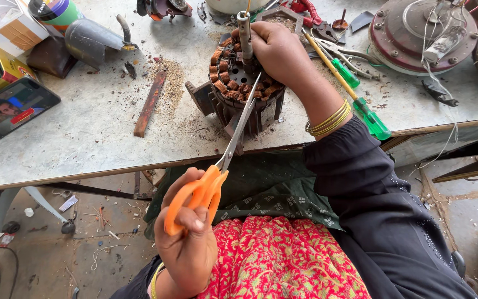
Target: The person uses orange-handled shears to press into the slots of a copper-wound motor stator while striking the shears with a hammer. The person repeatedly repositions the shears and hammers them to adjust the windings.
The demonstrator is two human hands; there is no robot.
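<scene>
At the near edge of the workbench, the left hand is closed through the orange loops of a pair of scissors, thumb and fingers wrapped tight around the handles, with the blades nearly together and reaching up and away so that their tips lie among the copper windings of a motor stator. The right hand is clamped over the far right side of that stator, fingers curled onto the top of the coils just beside the steel shaft that stands up out of its middle; gold bangles ring the wrist above a dark sleeve. The stator sits upright on the grey, dusty bench, close to its front edge, with loose brown grit scattered around it. Just to its left lies a rusty flat bar, and farther left a phone with a lit screen rests near some cardboard boxes and a grey metal can. To the right of the stator, two green-handled screwdrivers lie at a slant, one beside the other, and behind them a round reddish motor housing with trailing white wires sits at the far right. Below the bench edge, red patterned cloth covers the person's lap.
</scene>
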